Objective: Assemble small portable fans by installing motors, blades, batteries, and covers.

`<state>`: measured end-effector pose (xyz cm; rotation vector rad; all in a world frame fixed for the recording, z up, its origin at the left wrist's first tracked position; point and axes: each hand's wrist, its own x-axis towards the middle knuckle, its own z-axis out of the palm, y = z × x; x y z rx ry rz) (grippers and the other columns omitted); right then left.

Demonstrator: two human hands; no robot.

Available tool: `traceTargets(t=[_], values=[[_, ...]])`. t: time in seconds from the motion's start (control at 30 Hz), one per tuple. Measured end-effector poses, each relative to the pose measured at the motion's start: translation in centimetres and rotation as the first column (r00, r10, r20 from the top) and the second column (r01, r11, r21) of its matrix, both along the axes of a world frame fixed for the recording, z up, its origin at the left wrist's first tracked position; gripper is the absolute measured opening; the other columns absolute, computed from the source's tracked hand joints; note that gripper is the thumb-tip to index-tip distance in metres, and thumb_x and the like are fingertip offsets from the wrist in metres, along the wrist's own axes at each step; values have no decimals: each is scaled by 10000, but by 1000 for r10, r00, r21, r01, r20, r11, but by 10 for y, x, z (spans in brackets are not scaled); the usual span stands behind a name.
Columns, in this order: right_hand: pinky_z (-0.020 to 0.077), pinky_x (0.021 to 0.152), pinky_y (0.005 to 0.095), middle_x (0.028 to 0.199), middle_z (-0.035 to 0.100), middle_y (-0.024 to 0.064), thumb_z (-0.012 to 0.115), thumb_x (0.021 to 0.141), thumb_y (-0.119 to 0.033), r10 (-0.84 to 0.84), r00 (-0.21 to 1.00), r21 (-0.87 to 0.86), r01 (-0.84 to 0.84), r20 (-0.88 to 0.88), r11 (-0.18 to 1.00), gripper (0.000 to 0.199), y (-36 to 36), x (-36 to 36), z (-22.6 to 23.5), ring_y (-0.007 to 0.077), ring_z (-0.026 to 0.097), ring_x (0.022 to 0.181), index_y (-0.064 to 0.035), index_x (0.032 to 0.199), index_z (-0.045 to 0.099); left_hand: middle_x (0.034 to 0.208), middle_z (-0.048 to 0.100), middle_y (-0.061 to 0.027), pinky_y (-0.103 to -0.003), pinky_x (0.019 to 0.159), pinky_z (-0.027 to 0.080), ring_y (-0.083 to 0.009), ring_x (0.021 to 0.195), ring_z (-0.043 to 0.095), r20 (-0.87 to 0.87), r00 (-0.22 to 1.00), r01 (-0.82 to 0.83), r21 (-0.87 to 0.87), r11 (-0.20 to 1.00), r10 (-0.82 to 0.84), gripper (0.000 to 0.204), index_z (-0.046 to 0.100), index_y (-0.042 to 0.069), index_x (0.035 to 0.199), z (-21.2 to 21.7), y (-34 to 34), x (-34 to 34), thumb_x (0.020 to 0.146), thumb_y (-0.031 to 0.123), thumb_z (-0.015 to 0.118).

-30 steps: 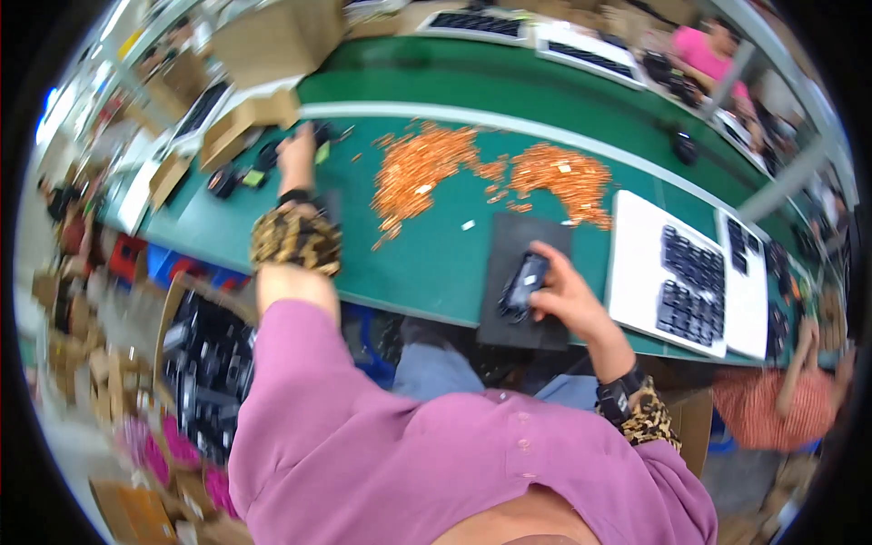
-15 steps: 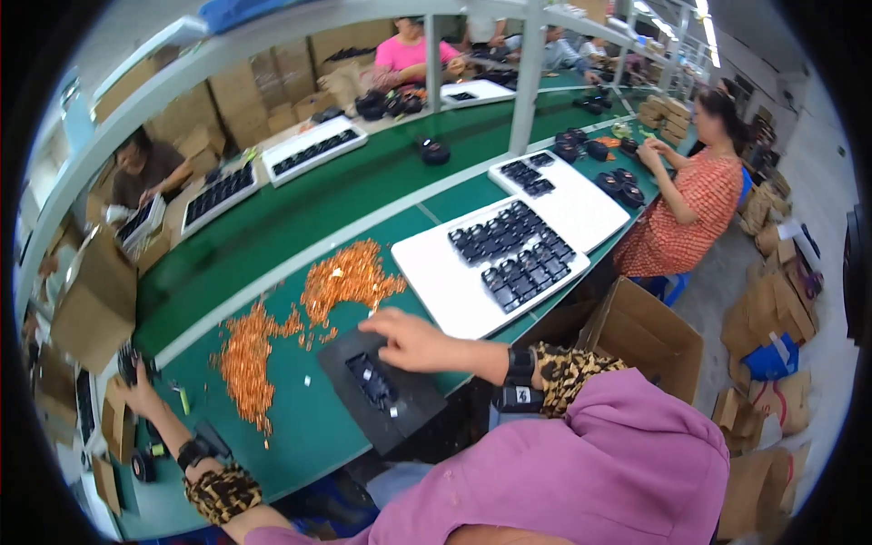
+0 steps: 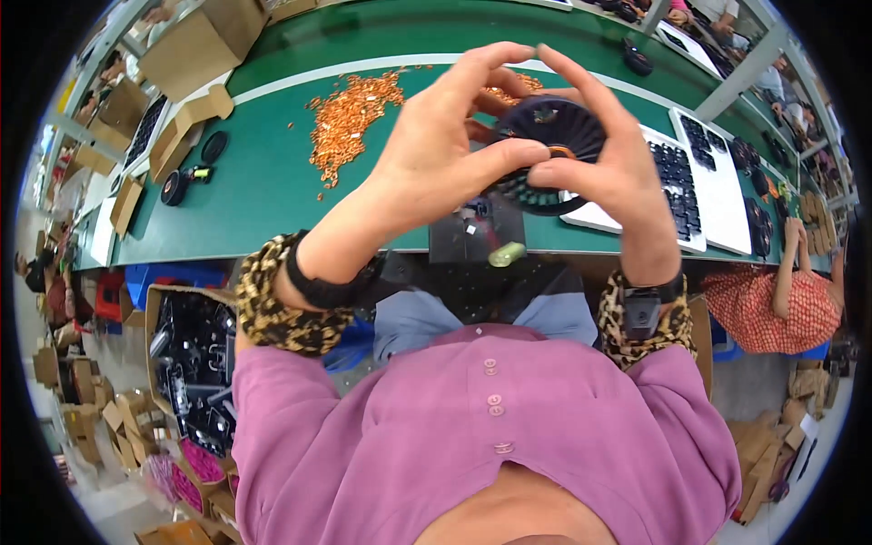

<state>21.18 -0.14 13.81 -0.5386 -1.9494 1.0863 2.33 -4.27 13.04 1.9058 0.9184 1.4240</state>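
In front of my chest, above the bench edge, both my hands grip a round black ribbed housing [image 3: 556, 125]. My left hand [image 3: 436, 136] curls round its left side, with the thumb across the front. My right hand [image 3: 618, 154] clasps the right side, and its thumb presses near the left thumb. Below the housing hangs a blurred yellow-green cylinder [image 3: 507, 254] on what looks like a red wire. Under my hands lies a dark mat [image 3: 450, 241], partly hidden, with a small black part [image 3: 474, 211] on it.
A heap of small orange copper-coloured pieces [image 3: 350, 123] covers part of the green bench [image 3: 245, 204]. White trays [image 3: 727, 195] of black parts stand at right. Another round black part [image 3: 174, 188] lies left, beside an open carton [image 3: 186, 132]. A co-worker [image 3: 772, 304] sits at right.
My left hand has come from the bench's far left to the middle with the round housing. My right hand has left the mat and joined it there. The view has swung left and down.
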Motion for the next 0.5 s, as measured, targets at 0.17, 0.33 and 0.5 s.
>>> traceTargets(t=[0.17, 0.33, 0.5], values=[[474, 803, 238, 1023, 622, 60, 794, 632, -115, -131, 988, -185, 144, 83, 972, 721, 5, 45, -7, 103, 595, 855, -57, 1288, 499, 963, 616, -155, -389, 790, 485, -310, 876, 605, -452, 752, -518, 44, 854, 480, 461, 628, 39, 1077, -79, 38, -39, 819, 422, 627], [470, 824, 249, 991, 619, 67, 807, 627, -160, -138, 981, -116, 155, 140, 981, 716, 25, 54, -27, 132, 606, 860, -84, 1276, 514, 803, 658, -143, -417, 741, 473, -316, 823, 617, -785, 575, -651, -268, 710, 230, 465, 719, 71, 777, -137, 54, -21, 727, 529, 651], [464, 853, 269, 1054, 597, 106, 816, 623, -187, -233, 959, -6, 238, 161, 971, 753, 32, 48, -30, 151, 602, 901, -104, 1296, 487, 693, 655, -76, -338, 637, 473, -200, 668, 622, -499, 773, -611, -414, 675, 392, 300, 712, 78, 793, -159, 65, -29, 714, 367, 706]])
